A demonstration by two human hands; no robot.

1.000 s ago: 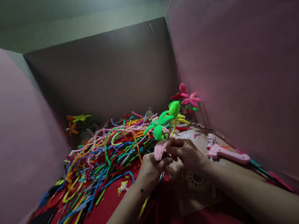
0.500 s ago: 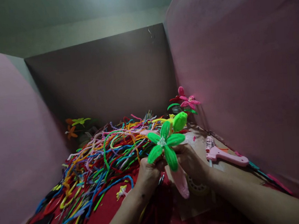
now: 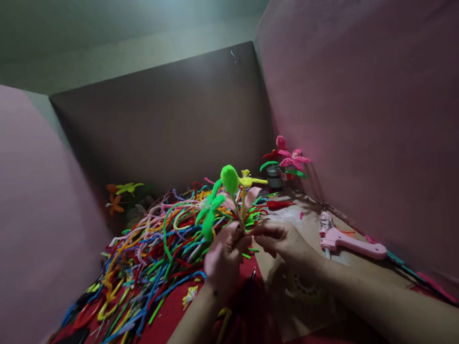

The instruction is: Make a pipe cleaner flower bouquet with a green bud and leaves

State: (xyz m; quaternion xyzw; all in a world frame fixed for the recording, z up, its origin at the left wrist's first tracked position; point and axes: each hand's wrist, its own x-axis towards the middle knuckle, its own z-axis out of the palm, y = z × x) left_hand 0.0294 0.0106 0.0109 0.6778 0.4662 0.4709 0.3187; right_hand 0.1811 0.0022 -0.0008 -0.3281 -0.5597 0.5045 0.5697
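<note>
My left hand [image 3: 225,257] is closed round the stem of a pipe-cleaner flower, held upright in front of me. Its green five-petal bloom [image 3: 209,213] leans left, seen from the side. A bright green bud [image 3: 229,179] stands at the top, and pink leaves [image 3: 251,198] spread below it. Close against the stem on the right, my right hand [image 3: 289,246] has its thumb and forefinger pinched together. Whatever lies between those fingertips is too small to make out.
A heap of coloured pipe cleaners [image 3: 156,246] covers the left and middle. On the right lies a pink glue gun [image 3: 352,244] on a board [image 3: 273,274], near a tape roll [image 3: 304,288]. Pink flowers [image 3: 294,159] and orange flowers [image 3: 115,205] stand behind.
The flower has turned from facing me to side-on, bloom now on the left and bud upright. My right hand has drawn away from behind the bloom to the stem's right side.
</note>
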